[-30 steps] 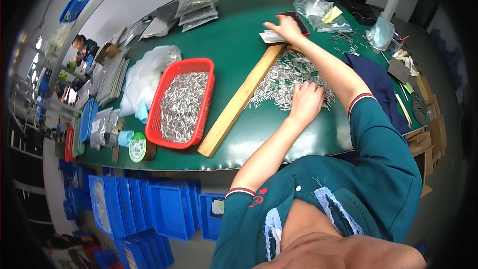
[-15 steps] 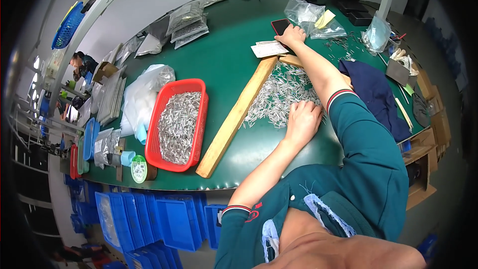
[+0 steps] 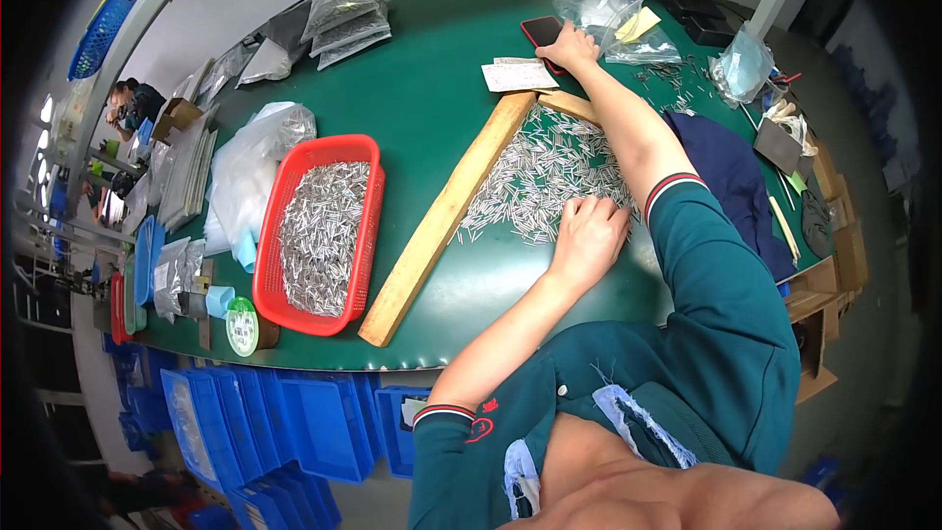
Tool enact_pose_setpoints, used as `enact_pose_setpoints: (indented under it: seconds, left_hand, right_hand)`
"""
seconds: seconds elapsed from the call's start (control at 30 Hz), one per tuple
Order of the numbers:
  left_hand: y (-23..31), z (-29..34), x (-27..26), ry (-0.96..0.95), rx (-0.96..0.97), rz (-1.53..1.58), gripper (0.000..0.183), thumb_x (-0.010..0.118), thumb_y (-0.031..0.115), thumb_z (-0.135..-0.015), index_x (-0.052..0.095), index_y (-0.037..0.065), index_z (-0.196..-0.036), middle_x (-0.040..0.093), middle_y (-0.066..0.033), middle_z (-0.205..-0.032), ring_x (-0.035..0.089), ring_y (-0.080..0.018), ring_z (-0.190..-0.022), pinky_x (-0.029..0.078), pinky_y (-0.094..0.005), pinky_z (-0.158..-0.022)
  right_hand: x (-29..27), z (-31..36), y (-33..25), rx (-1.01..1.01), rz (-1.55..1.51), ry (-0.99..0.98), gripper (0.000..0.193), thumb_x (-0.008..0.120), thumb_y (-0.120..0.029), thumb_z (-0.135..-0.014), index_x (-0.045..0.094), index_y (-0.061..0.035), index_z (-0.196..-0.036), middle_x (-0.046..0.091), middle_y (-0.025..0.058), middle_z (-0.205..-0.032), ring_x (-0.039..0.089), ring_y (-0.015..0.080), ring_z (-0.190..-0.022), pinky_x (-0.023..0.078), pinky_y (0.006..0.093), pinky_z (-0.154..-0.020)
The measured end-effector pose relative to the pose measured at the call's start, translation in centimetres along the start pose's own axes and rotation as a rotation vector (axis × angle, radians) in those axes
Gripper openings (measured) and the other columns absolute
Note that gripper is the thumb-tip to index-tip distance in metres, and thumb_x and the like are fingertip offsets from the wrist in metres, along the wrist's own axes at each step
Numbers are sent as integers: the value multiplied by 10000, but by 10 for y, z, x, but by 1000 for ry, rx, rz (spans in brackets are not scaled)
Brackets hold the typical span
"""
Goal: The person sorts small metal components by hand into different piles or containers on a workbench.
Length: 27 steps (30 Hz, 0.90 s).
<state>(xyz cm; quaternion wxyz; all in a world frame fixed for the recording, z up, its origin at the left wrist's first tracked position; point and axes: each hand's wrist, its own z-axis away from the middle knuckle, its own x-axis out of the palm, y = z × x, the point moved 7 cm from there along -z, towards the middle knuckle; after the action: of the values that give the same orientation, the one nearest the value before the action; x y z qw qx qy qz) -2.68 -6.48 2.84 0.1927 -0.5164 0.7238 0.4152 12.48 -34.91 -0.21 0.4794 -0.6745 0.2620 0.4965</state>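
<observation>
Two bare hands, one smartphone (image 3: 542, 31), one loose spread of metal pins (image 3: 530, 186), one red basket (image 3: 370, 216) filled with similar pins, two wooden bars (one long bar (image 3: 453, 216), one short bar (image 3: 569, 106)), all on one green workbench (image 3: 471, 304). A few paper slips (image 3: 518, 77) by the bars' far ends.

Smartphone lies toward the workbench's far edge, beyond the paper slips; right hand (image 3: 573, 47) is on its right side, fingers over that edge. Can't tell if they clamp it or just rest. Metal pins lie right of the long bar; left hand (image 3: 589, 236) is at the margin of the spread facing the near edge, fingers bent and close together. Can't tell if any pin is pinched.

Left forearm slants in over the near edge, up and rightward, palm down. Right arm bends at the elbow, forearm reaching far and leftward across the right part of the spread, back of hand up.
</observation>
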Motion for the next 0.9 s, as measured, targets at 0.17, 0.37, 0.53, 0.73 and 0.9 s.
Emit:
enact_pose_setpoints:
  seconds: [0.17,0.37,0.53,0.73,0.9]
  left_hand:
    - [-1,2,0,9,-17,-6,156,616,148,-709,620,82,-851,522,-33,-736,494,-195,-757,351,-329,-725]
    - [-1,3,2,5,-20,31,165,606,140,-703,611,73,-854,518,-39,-743,501,-193,-796,354,-348,-767]
    - [0,3,1,3,-18,40,161,605,138,-703,612,72,-849,517,-40,-741,501,-193,-791,355,-351,-769]
    - [0,1,-2,-9,-4,-11,180,616,155,-711,618,85,-877,523,-35,-763,508,-193,-790,353,-328,-759]
    - [-10,-4,-13,22,-25,-67,258,638,205,-702,601,80,-924,534,-42,-811,501,-203,-836,343,-359,-793]
  right_hand:
    - [1,0,2,-6,-20,-6,958,701,-463,-538,267,-96,-1309,424,159,-1231,392,322,-1151,330,421,-933]
    - [3,-1,1,-22,-21,10,898,712,-454,-539,315,-72,-1248,440,158,-1206,406,315,-1138,328,424,-922]
    - [2,-3,1,-23,-4,8,929,714,-471,-536,296,-79,-1266,440,163,-1207,406,318,-1139,330,427,-919]
    - [-3,-1,0,-83,-42,-34,993,704,-539,-537,264,-80,-1299,424,177,-1227,403,321,-1150,342,416,-927]
    - [-32,12,1,-231,-102,46,934,659,-545,-605,278,-64,-1309,428,196,-1224,407,329,-1147,345,397,-941]
